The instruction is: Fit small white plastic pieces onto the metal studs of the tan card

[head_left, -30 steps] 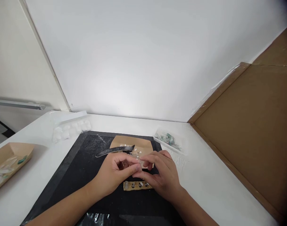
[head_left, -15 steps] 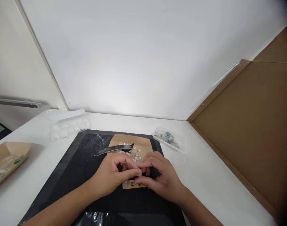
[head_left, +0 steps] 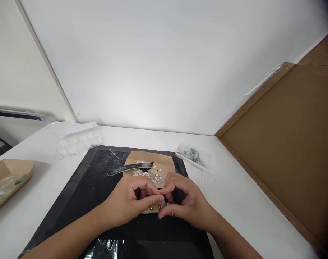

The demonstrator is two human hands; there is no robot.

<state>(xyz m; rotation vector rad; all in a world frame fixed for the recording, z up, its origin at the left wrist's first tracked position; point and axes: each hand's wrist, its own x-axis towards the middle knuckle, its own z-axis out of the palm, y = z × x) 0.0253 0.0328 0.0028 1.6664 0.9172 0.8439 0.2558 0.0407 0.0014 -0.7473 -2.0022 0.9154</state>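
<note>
My left hand and my right hand meet over a black mat, fingers curled and pinched together around a small clear piece I cannot make out. Under them lies a small brown strip bearing round metal studs, mostly hidden by the fingers. Just beyond the hands a brown paper sheet holds several tiny white bits, and dark tweezers lie across its left edge.
A clear compartment tray stands at the mat's far left. A small clear tray with green parts sits at the right. A brown paper tray is at the left edge. A cardboard panel leans at the right.
Both hands have drawn nearer to me and lower over the studded strip, now covering most of it. The fingertips stay pinched together.
</note>
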